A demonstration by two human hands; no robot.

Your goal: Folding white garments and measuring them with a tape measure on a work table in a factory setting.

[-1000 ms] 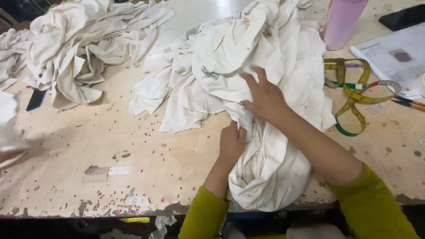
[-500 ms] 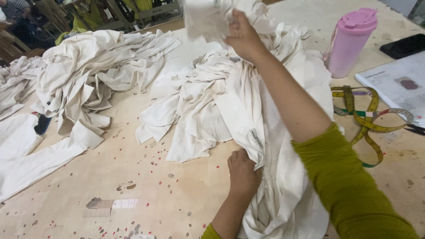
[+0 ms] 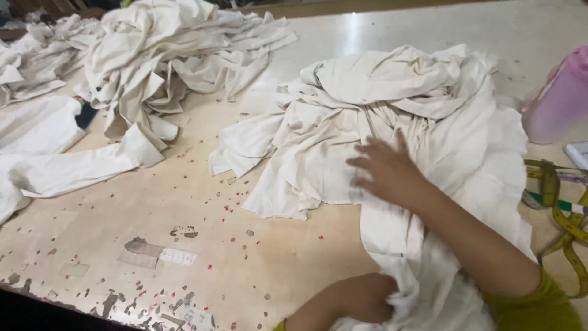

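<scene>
Two hands on cream garment heap (image 3: 398, 110): right hand (image 3: 386, 171) flat, fingers spread; left hand (image 3: 367, 297) bunching cloth at table (image 3: 275, 257) edge.

The right hand (image 3: 384, 171), raised a moment ago, now lies flat on the cream cloth pile (image 3: 392, 116).

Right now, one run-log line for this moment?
right hand: flat, spread on cream cloth pile | left hand: gripping pile's near edge | table: second cloth heap far left | pink bottle, tape measure right
</scene>
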